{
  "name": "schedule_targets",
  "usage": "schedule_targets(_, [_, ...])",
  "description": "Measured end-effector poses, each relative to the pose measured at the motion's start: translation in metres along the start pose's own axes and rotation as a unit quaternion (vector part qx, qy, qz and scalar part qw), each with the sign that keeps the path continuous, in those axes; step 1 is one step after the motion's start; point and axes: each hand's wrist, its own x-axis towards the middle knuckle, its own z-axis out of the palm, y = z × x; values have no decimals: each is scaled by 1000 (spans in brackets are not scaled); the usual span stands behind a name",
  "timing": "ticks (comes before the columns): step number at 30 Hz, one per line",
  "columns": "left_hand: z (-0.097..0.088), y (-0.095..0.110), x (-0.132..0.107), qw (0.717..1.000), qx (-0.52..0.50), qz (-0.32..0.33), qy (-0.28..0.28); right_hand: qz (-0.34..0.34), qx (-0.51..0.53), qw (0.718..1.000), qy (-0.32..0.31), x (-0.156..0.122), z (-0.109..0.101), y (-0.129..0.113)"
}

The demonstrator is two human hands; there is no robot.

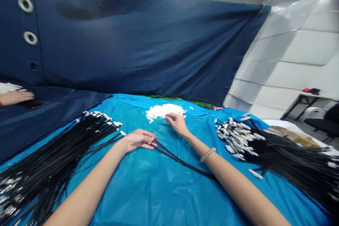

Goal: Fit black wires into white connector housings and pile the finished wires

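My left hand [140,140] pinches a thin black cord [182,160] with a small white tip showing at its fingertips, and the cord trails down to the right across the sheet. My right hand [178,123] rests its fingertips on the front edge of a heap of small white plastic pieces [161,111]; whether they hold a piece is hidden. To my left lies a large bundle of black cords [53,162] with white ends pointing toward the heap. Another black cord bundle [286,159] with white-capped ends [237,137] lies to my right.
A shiny blue plastic sheet [127,190] covers the table. A navy cloth [132,42] with metal eyelets hangs behind it. At far left, a co-worker's hand [16,97] lies near white pieces [9,87]. A loose white piece [255,173] lies at right.
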Motion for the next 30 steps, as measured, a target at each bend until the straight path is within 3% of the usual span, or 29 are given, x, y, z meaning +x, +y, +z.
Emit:
schedule_targets(5, [3, 3, -4, 1000, 7, -2, 10, -5, 215, 976, -45, -20, 14, -20])
schedule_targets(11, [2, 3, -4, 1000, 16, 4, 7, 45, 343, 934, -91, -30, 21, -24])
schedule_targets(18, [3, 3, -3, 999, 43, -2, 16, 84, 378, 914, -118, -36, 18, -27])
schedule_targets(30, [7, 1, -3, 995, 84, 9, 52, 70, 346, 919, -174, -41, 12, -34])
